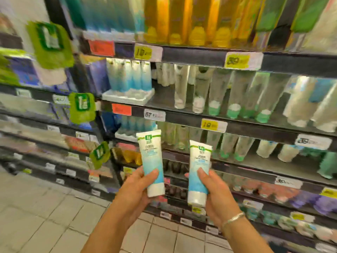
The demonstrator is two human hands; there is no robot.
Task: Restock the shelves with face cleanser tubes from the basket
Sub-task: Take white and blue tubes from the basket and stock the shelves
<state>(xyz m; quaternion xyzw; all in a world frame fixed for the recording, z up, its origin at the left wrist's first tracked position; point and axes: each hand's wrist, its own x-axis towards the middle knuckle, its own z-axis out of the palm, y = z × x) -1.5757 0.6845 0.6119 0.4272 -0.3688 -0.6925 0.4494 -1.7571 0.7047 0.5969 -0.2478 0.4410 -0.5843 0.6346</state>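
Step in hand: transfer of stock to the shelves. The basket is not in view.

The left hand [135, 187] holds one face cleanser tube [151, 162], its grip curled round the lower body, thumb across the front, cap end down. The right hand [212, 193] holds a second tube [198, 171] in the same way, its grip wrapped round the lower body just above the cap. Both tubes are upright, near each other but apart, raised in front of the shelving and clear of it.

Matching white-and-blue tubes stand in a white tray [127, 96] on the middle shelf [182, 116], at its left end; a similar row appears on the shelf below, directly behind the left tube. The picture is blurred, so labels cannot be read.

Next move, as a judgement: carry each tube forward to the matching row and set it cap down, label facing out, into a free slot. Neighbouring tubes stand close together and may topple if knocked.
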